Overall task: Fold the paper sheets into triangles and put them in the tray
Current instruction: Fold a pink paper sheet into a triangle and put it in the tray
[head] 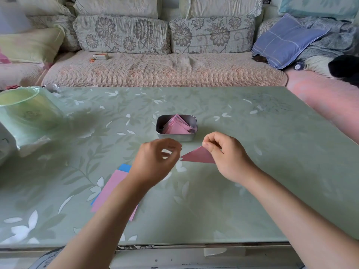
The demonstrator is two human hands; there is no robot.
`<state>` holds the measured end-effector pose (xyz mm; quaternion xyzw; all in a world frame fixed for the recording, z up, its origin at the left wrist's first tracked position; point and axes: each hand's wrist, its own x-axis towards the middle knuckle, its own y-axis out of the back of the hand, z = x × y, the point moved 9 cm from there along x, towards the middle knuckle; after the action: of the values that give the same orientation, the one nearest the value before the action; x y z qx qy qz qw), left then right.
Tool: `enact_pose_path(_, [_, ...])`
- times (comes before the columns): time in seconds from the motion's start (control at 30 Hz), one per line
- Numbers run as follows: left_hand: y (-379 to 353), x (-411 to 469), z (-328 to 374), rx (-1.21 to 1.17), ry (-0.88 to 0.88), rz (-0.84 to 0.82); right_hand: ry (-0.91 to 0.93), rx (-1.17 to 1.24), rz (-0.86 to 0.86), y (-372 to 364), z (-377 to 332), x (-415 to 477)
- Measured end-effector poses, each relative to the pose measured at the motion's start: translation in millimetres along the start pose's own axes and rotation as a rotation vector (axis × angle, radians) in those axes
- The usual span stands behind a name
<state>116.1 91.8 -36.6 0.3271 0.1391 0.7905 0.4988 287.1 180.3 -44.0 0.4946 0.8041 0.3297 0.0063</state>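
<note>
Pink triangle of folded paper, held up off the table just in front of the tray, seen from the head camera. Pinched at its top corner between thumb and curled fingers of the right hand, with its sharp left tip reaching the fingertips of the left hand. Left fingers curled and blurred, thumb and forefinger close together at that tip; cannot tell whether pinching it or just off it.

Farther back, metal tray already holding a leaning pile of folded triangles. Nearer, partly under the left forearm, flat unfolded sheets: pink on top, a blue sheet peeking out beneath.

Looks feather-light and thin, limp across the flat, a little stiffer along the crease. Easily bent at the points, and likely to spring open slightly if let go. Best taken at a corner or along the folded edge with a light two-finger pinch, both layers together, then laid onto the pile in the tray. Probably done with folding this one; placing not yet done.
</note>
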Motion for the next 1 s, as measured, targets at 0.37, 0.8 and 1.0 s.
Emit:
enact_pose_path(0.37, [-18.8, -1.6, -1.1, -0.184, 0.107, 0.038, 0.008, 0.045, 0.009, -16.2, -5.1, -1.8])
enact_pose_path(0.8, [8.2, 9.3, -5.6, -0.180, 0.076, 0.155, 0.006, 0.001, 0.026, -17.2, 1.1, 7.0])
enact_pose_path(1.0, [20.9, 17.8, -12.8, -0.063, 0.035, 0.102, -0.083, -0.134, 0.014, -15.8, 13.6, 7.3])
